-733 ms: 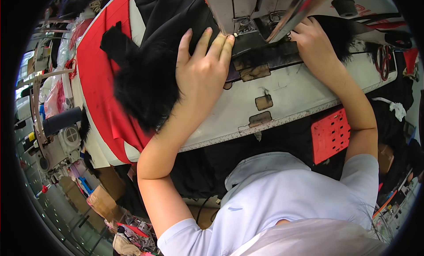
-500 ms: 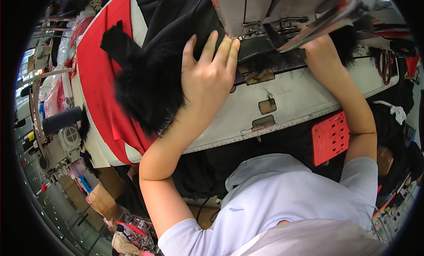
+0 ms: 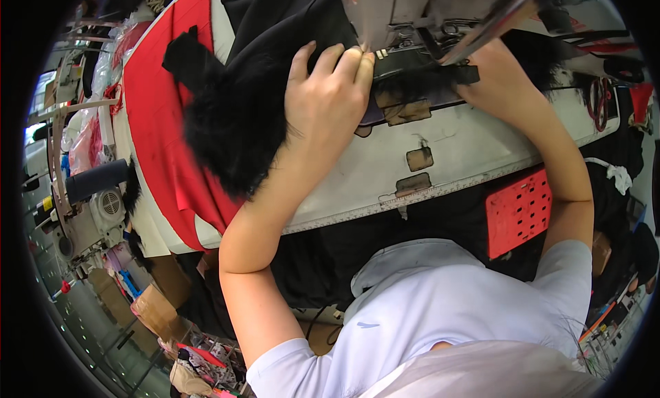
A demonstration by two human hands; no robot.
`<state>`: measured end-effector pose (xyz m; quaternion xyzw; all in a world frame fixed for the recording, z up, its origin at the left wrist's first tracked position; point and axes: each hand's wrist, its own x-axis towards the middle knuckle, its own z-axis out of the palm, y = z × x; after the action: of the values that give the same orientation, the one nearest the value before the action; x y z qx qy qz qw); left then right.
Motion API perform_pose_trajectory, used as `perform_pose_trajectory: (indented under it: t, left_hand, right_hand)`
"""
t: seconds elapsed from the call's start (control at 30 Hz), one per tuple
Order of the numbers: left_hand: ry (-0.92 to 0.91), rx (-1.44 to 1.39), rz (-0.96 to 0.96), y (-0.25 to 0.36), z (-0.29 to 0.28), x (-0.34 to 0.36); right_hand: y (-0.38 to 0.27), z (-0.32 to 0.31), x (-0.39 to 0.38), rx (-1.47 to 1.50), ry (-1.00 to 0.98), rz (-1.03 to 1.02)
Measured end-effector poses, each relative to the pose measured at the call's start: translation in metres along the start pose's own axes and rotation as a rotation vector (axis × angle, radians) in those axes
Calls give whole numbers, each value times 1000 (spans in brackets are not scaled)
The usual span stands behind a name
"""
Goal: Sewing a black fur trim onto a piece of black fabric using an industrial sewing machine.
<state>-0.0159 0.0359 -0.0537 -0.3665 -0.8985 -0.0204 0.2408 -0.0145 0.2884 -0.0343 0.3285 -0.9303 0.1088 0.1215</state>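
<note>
Smooth black cloth [image 3: 282, 23] edged with long, fluffy black fur trim [image 3: 234, 126] lies across a worn white worktable [image 3: 481, 133], one side running under the grey metal head of a sewing machine [image 3: 399, 13]. The cloth falls in soft folds toward the far edge, while the fur bunches in a thick, matte heap left of the machine, overlapping a bright red sheet of fabric [image 3: 155, 116] and brushing the worker's left forearm.

The left hand [image 3: 326, 99] rests palm down on the black material, wrist fairly straight, fingers slightly spread and bent, their tips just beside the machine's stitching area; it presses on the cloth rather than gripping it. The right arm bends at the elbow and reaches in from the other side, its right hand [image 3: 505, 78] at the dark edge of the work. The machine partly covers those fingers, so whether they pinch the material cannot be told.
</note>
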Motion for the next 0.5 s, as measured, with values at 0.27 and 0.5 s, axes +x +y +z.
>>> perform_pose_trajectory:
  t: [0.27, 0.5]
  left_hand:
    - [56, 38, 62, 7, -5, -4]
    - [81, 32, 132, 10, 2, -1]
  right_hand:
    - [3, 8, -2, -71, 125, -107]
    - [-4, 6, -4, -349, 148, -130]
